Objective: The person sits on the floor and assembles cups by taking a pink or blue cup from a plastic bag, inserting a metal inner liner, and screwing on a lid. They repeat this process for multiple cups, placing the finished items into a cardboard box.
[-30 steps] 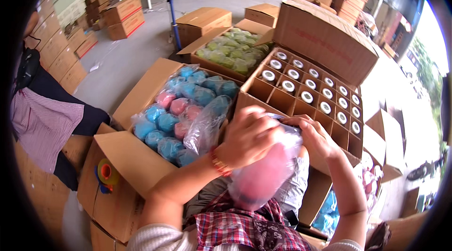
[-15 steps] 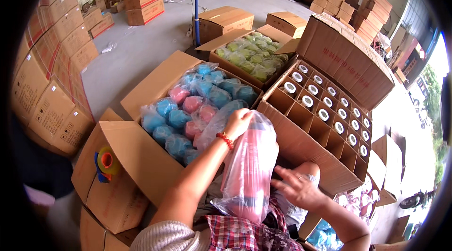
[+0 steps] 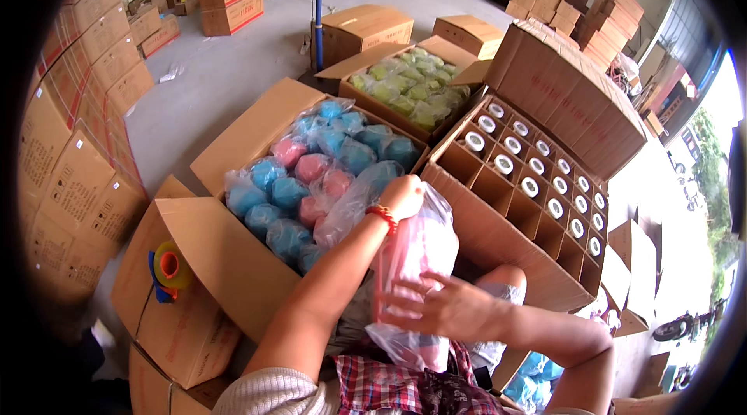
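My left hand [image 3: 403, 197], with a red bead bracelet at the wrist, is closed on the gathered top of a clear plastic bag [image 3: 428, 238]. Inside the bag is a long pink rounded thing; its exact kind is blurred by the film. The bag stands nearly upright over my lap. Across its lower side lies my right hand [image 3: 443, 310], fingers spread and touching the film. Just beyond my left hand is an open carton [image 3: 222, 147] of blue and pink bagged things [image 3: 289, 192]. To the right stands a divided carton [image 3: 498, 232] with white round-topped items [image 3: 530, 186] in many cells.
A tape dispenser [image 3: 170, 266] rests on a carton flap at the left. Behind are a carton of green bagged things [image 3: 405, 84] and a blue standing fan [image 3: 319, 22]. Stacked cartons [image 3: 70, 205] line the left side. More blue bagged things [image 3: 533, 384] lie low at the right.
My right hand has moved left from beside the bag onto its lower side. My left hand keeps its grip on the top, and the bag's lower end looks more bunched.
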Demonstrator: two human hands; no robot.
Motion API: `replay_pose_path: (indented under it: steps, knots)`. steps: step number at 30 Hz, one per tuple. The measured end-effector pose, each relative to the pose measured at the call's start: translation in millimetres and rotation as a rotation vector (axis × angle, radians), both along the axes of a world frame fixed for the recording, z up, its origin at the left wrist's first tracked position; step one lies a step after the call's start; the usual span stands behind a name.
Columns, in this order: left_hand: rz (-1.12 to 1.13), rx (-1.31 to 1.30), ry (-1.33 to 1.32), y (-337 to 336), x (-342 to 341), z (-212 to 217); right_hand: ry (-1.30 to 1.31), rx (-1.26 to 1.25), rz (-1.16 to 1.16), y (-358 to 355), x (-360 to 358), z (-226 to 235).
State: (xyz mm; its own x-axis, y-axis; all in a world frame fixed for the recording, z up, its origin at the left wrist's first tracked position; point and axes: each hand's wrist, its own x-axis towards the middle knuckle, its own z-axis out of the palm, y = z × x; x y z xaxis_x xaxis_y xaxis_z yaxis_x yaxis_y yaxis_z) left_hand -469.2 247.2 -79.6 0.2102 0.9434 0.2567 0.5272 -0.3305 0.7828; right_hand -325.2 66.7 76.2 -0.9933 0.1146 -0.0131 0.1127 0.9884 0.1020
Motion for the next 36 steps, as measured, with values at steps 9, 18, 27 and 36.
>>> replay_pose_path:
  steps: [9,18,27,36]
  knots:
    - [-0.333,-0.306,0.140,30.3,12.0,-26.5,-0.219,0.036,0.094,-41.7,-57.1,-42.6]
    - [-0.358,-0.220,-0.194,38.1,-19.6,-70.0,-0.304,0.258,0.050,-21.2,-19.4,-15.3]
    - [0.248,0.006,0.480,0.3,-142.6,-121.7,-0.012,0.017,-0.436,113.5,19.6,45.6]
    - [0.765,0.016,0.100,-33.4,-303.8,-90.3,0.729,-0.811,-1.047,246.4,-2.1,-55.7]
